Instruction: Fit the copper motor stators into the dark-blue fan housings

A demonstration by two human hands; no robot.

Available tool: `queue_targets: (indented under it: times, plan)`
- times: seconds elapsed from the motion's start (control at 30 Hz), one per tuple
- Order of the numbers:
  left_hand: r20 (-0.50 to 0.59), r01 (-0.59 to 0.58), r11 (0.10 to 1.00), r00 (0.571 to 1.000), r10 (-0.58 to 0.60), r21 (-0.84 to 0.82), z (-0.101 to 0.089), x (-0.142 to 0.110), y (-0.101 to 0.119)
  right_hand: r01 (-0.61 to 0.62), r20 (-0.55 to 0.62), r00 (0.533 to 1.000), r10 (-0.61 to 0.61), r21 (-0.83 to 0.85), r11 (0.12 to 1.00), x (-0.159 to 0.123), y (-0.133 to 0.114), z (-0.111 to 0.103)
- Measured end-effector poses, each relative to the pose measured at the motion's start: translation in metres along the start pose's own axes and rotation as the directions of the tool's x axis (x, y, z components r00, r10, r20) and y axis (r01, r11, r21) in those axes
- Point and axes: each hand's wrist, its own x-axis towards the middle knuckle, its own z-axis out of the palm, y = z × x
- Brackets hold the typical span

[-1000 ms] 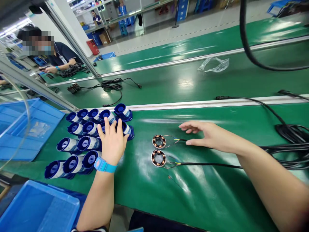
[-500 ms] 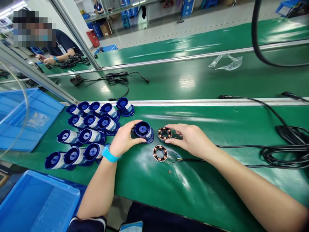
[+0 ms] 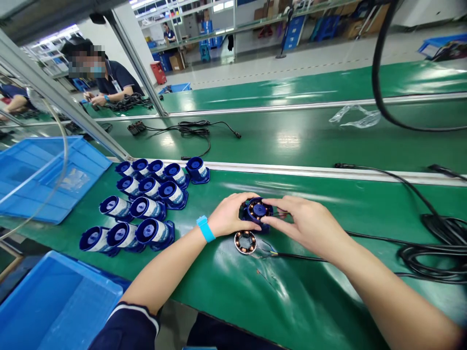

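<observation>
A glossy blue plastic housing, round-mouthed with a raised central hub, is held just above or on the green, shiny desk; which of the two is unclear. Seated around its hub is a ring of copper coils, partly covered by fingers. Taking that housing as the dial's centre, a second, loose coil ring lies flat at 7 o'clock, thin bare-ended wires joining it to a smooth black cable. At 9 o'clock, well apart, stand rows of similar blue housings with white-and-blue labels, their print too small to read. A crinkled clear film lies at 2 o'clock; a blue plastic tray at 8 o'clock is cut off by the frame.

The left hand curves around the housing's 9 o'clock side, thumb and fingers spread by its width. The right hand has thumb and forefinger closed on the seated ring's 3 o'clock edge, exact contact hidden.
</observation>
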Motion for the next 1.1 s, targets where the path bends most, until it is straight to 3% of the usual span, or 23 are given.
queue_targets:
  times: [0.1,0.2,0.27,0.37,0.43,0.57,0.6,0.67,0.73,0.8,0.87,0.9,0.93,1.0,1.1]
  plan:
    - [0.016,-0.004,1.0,1.0,0.004,0.003,0.002,0.006,0.001,0.027,0.07,0.997,-0.025,-0.028,0.999,-0.003,0.011,-0.006]
    - [-0.013,-0.006,1.0,1.0,0.006,-0.026,-0.002,0.013,0.009,-0.073,0.151,0.987,0.063,0.059,0.996,-0.008,0.015,-0.02]
    - [-0.073,-0.029,0.999,0.997,0.026,-0.033,-0.01,0.019,0.019,-0.116,0.066,0.992,0.107,0.139,0.983,-0.012,0.01,-0.028]
    - [-0.199,-0.084,0.996,0.976,0.085,0.014,-0.021,0.028,0.031,-0.02,-0.182,0.982,0.052,0.173,0.985,-0.014,-0.002,-0.03]
    - [-0.232,-0.077,0.997,0.969,0.082,0.032,-0.019,0.036,0.03,-0.006,-0.216,0.976,0.04,0.158,0.987,-0.01,-0.003,-0.021]
    - [-0.076,0.071,0.996,0.994,-0.075,-0.049,0.004,0.045,0.006,-0.086,-0.056,0.994,0.093,0.114,0.99,0.002,0.016,0.002]
    - [-0.033,0.076,0.996,0.996,-0.078,-0.056,0.007,0.045,0.0,-0.069,-0.092,0.993,0.076,0.074,0.995,0.003,0.02,0.004]
    - [-0.007,0.04,0.999,0.999,-0.04,-0.006,0.002,0.043,-0.007,-0.015,-0.276,0.961,0.011,-0.013,1.0,0.002,0.02,-0.001]
    - [-0.104,0.041,0.987,0.994,-0.025,0.155,-0.015,0.039,-0.009,0.047,-0.391,0.919,-0.056,-0.032,0.998,-0.005,0.011,-0.009]
    - [-0.296,0.173,0.903,0.954,-0.054,0.393,-0.04,0.034,-0.012,0.111,-0.274,0.957,-0.096,0.037,0.993,-0.014,-0.005,-0.011]
    - [-0.46,0.39,0.722,0.881,-0.111,0.571,-0.062,0.029,-0.02,0.127,-0.012,0.992,-0.127,0.114,0.985,-0.021,-0.021,0.0]
    - [-0.492,0.472,0.624,0.856,-0.157,0.622,-0.072,0.027,-0.025,0.103,0.119,0.986,-0.118,0.128,0.986,-0.023,-0.028,0.01]
    - [-0.492,0.518,0.549,0.845,-0.21,0.656,-0.079,0.025,-0.031,0.067,0.216,0.972,-0.092,0.122,0.99,-0.024,-0.034,0.022]
    - [-0.437,0.53,0.492,0.848,-0.299,0.691,-0.088,0.02,-0.039,0.011,0.308,0.951,-0.044,0.107,0.994,-0.023,-0.04,0.045]
    - [-0.351,0.465,0.55,0.885,-0.306,0.694,-0.088,0.008,-0.035,0.059,0.225,0.971,-0.08,0.1,0.993,-0.021,-0.039,0.056]
